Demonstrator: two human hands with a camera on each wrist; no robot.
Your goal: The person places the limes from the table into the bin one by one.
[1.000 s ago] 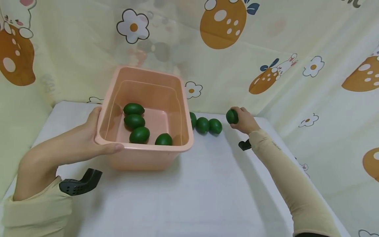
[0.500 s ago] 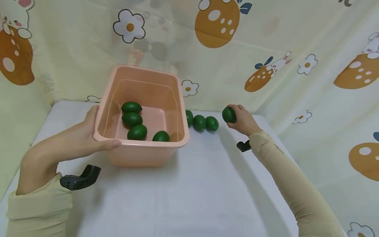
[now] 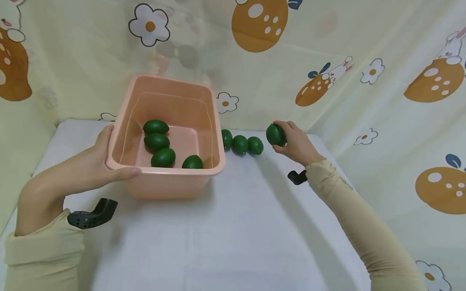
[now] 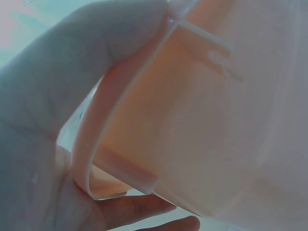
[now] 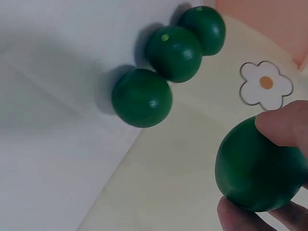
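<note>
Pinching one lifted fruit (image 3: 275, 135) right of centre, my right hand (image 3: 296, 144) likely must carry it to the tub (image 3: 171, 185) my left hand (image 3: 89, 167) grips.

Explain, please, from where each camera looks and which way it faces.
Head: worn on the head, facing forward and down at the pink bin and green fruits; left hand, right hand and sleeves show.
Left wrist: worn there, facing the bin's wall and rim closely; part of the left hand shows.
Right wrist: worn there, facing the held fruit and row of three; part of the right hand shows.
Shared: head and right-wrist views both show the held fruit and row.
</note>
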